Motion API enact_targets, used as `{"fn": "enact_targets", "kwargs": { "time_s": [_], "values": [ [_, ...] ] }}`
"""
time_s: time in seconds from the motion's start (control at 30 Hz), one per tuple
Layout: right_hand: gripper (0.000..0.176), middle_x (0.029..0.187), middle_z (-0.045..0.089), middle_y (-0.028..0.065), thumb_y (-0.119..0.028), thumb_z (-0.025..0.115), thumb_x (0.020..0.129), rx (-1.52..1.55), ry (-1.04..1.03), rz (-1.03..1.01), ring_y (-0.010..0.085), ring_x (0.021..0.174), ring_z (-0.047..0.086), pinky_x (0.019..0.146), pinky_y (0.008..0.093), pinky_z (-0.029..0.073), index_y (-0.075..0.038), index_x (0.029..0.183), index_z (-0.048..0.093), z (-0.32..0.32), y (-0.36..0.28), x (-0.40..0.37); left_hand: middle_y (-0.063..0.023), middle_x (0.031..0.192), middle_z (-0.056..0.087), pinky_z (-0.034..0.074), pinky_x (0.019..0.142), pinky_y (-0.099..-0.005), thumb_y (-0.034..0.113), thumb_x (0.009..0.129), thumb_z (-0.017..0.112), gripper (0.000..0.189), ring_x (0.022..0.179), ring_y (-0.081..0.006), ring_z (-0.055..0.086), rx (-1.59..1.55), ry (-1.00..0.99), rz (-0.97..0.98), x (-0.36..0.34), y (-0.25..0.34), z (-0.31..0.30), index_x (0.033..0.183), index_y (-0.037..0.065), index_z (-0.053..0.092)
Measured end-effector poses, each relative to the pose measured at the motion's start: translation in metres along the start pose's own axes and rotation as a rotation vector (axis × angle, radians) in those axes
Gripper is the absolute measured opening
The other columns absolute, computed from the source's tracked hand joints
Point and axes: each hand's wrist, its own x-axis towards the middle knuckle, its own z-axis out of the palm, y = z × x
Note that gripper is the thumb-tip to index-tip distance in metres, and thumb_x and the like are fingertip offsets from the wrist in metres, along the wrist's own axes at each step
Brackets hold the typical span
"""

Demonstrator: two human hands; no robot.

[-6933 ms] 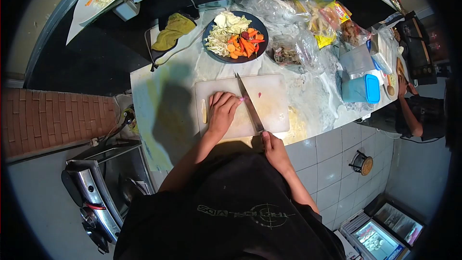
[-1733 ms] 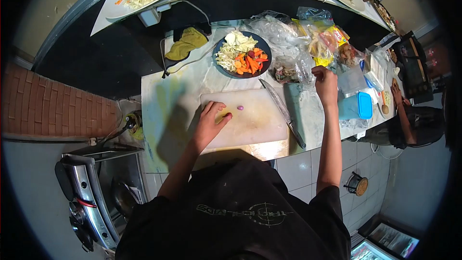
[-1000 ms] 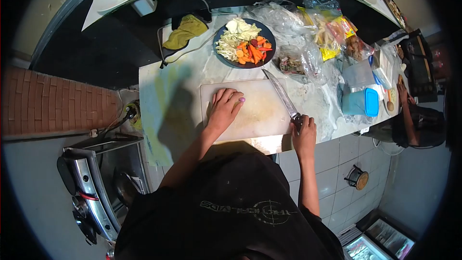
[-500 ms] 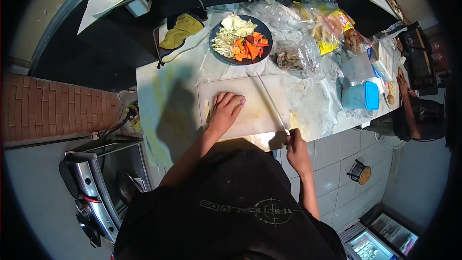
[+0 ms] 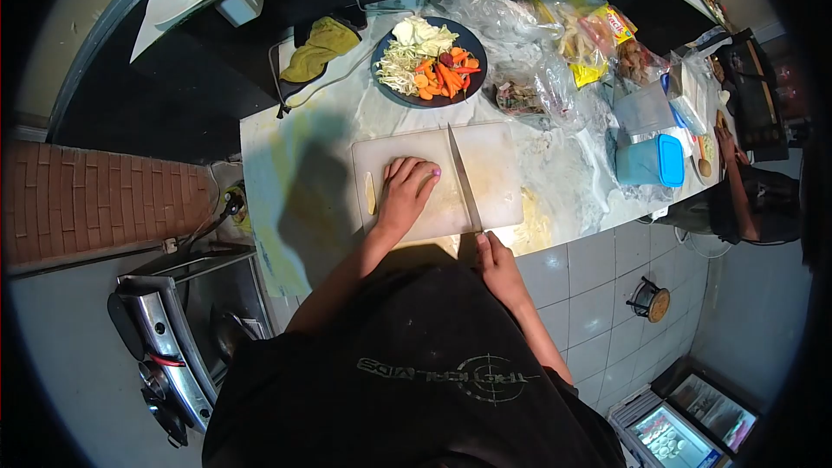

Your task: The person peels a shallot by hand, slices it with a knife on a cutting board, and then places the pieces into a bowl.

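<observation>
My left hand (image 5: 406, 195) rests on the white cutting board (image 5: 498, 173), its fingers curled over a small pinkish-purple piece (image 5: 437, 172) that peeks out at the fingertips; most of it is hidden. My right hand (image 5: 500, 267) grips the handle of a long kitchen knife (image 5: 463, 175) at the board's near edge. The blade points away from me across the board, a little right of my left fingers. Beyond the board stands a dark plate (image 5: 475, 38) with cabbage (image 5: 421, 33), bean sprouts (image 5: 397, 69), sliced carrots (image 5: 425, 81) and red chilies (image 5: 449, 80).
Plastic bags (image 5: 520, 26) of food lie at the back right. A blue-lidded container (image 5: 650, 160) stands on the right. A green cloth (image 5: 319, 48) and a cable are at the back left. Another person's arm (image 5: 737, 178) reaches in from the far right.
My right hand has swung the knife leftward over the board, closer to my left hand, with its blade turned more upright in view. My left hand stays nearly in place.
</observation>
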Motion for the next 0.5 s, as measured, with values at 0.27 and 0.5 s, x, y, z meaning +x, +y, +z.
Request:
{"fn": "enact_targets", "kwargs": {
  "time_s": [0.27,0.5],
  "values": [
    [0.042,0.064,0.057,0.0306,-0.032,0.039,0.103,-0.190,0.031,-0.089,0.0516,0.066,0.057,0.057,0.0549,0.042,0.008,0.100,0.054,0.016,0.004,-0.003,-0.0033,0.091,0.062,0.038,0.082,-0.0363,0.013,0.083,0.069,0.008,0.090,-0.0238,0.056,-0.053,-0.003,-0.013,0.000,-0.001,0.000,0.089,0.008,0.067],
    [0.037,0.062,0.056,0.0307,-0.030,0.040,0.103,-0.215,0.035,-0.076,0.0518,0.067,0.056,0.056,0.0563,0.040,0.003,0.091,0.049,0.015,-0.006,-0.009,-0.0027,0.090,0.063,0.039,0.082,-0.0355,0.012,0.081,0.070,0.008,0.089,-0.0226,0.057,-0.041,0.006,-0.006,0.000,-0.002,0.000,0.088,0.008,0.068]
  ]
}}
